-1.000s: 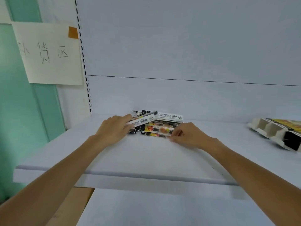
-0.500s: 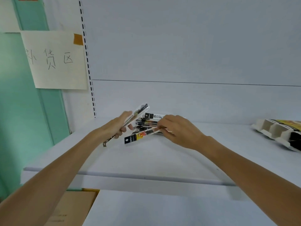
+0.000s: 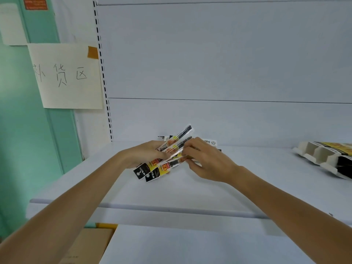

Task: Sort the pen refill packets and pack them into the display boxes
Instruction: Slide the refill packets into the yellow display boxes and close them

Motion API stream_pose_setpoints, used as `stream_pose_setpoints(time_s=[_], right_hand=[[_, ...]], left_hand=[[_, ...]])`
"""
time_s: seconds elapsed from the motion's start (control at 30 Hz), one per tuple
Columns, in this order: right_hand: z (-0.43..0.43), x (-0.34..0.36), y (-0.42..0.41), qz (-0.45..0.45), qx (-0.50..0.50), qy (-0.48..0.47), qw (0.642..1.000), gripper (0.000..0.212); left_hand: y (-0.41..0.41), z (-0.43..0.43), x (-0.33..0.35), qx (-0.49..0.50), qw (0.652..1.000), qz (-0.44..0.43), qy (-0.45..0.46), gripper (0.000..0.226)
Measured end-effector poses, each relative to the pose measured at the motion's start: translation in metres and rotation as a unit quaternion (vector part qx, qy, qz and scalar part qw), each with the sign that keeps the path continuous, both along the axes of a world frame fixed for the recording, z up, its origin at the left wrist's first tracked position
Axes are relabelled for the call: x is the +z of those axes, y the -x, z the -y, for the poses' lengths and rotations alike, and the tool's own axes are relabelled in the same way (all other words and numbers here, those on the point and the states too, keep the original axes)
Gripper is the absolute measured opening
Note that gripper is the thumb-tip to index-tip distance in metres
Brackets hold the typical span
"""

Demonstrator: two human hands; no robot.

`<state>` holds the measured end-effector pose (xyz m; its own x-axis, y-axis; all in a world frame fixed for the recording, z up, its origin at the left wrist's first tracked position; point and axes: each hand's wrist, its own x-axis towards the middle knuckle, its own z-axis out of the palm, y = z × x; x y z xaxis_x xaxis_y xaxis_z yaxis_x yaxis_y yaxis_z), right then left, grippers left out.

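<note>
Brought across since half a second ago, your right hand (image 3: 205, 161) pinches a second sleeve against the first gripped by your curled left hand (image 3: 142, 155), both refill packets (image 3: 162, 168) held mid-length above the shelf (image 3: 190, 191), likely light, slippery and bendy, with the display box (image 3: 322, 157) well apart.

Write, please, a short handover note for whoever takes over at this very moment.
Left hand grips two refill packets, fanned, above the shelf.
Right hand pinches the same packets higher up.
Other packets lie in a pile behind the hands.
Display box lies at the shelf's far right.
Done: two packets picked up.
Left: sort the pile, pack everything into the box.
</note>
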<state>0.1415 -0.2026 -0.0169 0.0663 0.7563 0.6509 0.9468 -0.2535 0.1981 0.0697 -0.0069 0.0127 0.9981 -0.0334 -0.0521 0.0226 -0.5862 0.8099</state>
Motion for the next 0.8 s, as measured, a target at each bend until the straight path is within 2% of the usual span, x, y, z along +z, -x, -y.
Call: stream_pose_setpoints(time_s=[0.13,0.2,0.3,0.43,0.5,0.57,0.6,0.67,0.73,0.8], right_hand=[[0.004,0.001,0.006,0.004,0.009,-0.006,1.0,0.021],[0.006,0.002,0.007,0.005,0.007,-0.008,1.0,0.019],[0.009,0.004,0.007,0.019,-0.015,-0.016,1.0,0.018],[0.016,0.003,0.005,0.033,-0.039,-0.023,0.998,0.022],[0.019,0.001,0.005,0.058,-0.053,-0.035,0.996,0.02],[0.023,0.002,0.003,0.079,-0.103,-0.068,0.989,0.021],[0.026,0.002,0.003,0.044,-0.124,-0.091,0.987,0.03],[0.032,0.004,0.004,-0.101,-0.122,-0.121,0.98,0.056],[0.036,0.006,0.005,-0.231,-0.101,-0.085,0.964,0.074],[0.037,0.005,0.009,-0.254,-0.114,-0.036,0.96,0.076]], left_hand=[[0.002,-0.004,-0.002,-0.003,0.999,0.014,-0.042,0.018],[0.003,-0.003,-0.004,-0.005,0.998,0.014,-0.065,0.012],[0.005,0.007,-0.005,-0.003,0.998,-0.052,0.046,0.018],[0.003,0.019,-0.002,-0.002,0.979,-0.112,0.168,0.029],[0.004,0.024,-0.001,-0.02,0.975,-0.141,0.168,0.034],[0.005,0.028,-0.001,-0.042,0.979,-0.144,0.136,0.025],[0.005,0.031,-0.001,-0.05,0.982,-0.131,0.13,0.018],[0.004,0.037,-0.001,-0.056,0.982,-0.114,0.138,0.01],[0.0,0.044,-0.002,-0.06,0.982,-0.121,0.135,0.01],[-0.004,0.05,0.0,-0.043,0.984,-0.144,0.099,0.014]])
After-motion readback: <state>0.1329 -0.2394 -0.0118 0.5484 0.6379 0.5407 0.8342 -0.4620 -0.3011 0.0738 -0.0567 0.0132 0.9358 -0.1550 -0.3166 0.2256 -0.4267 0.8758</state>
